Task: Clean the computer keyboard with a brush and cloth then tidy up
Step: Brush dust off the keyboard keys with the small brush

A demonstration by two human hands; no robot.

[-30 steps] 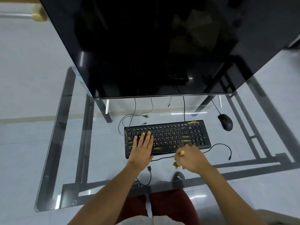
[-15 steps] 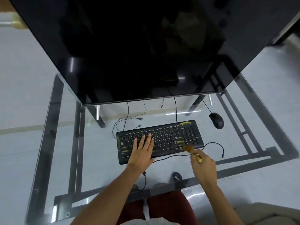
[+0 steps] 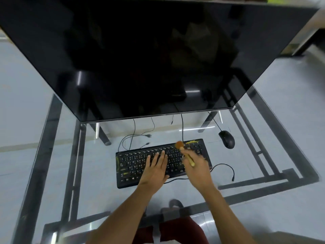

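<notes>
Left hand (image 3: 155, 169) lies flat, fingers straight, on the middle keys of the black keyboard (image 3: 162, 162); right hand (image 3: 197, 169) grips the pale wooden handle of a small brush (image 3: 184, 152) with a round orange-brown bristle head. Half a second ago the bristles sat at the keyboard's near right edge; now they're at its far edge, left of the number pad, while the left hand has stayed put. Brush axis runs near-right to far-left, bristles pointing far; keyboard lies long side left-right on the glass table (image 3: 263, 208), black mouse (image 3: 227, 139) to the far right.
</notes>
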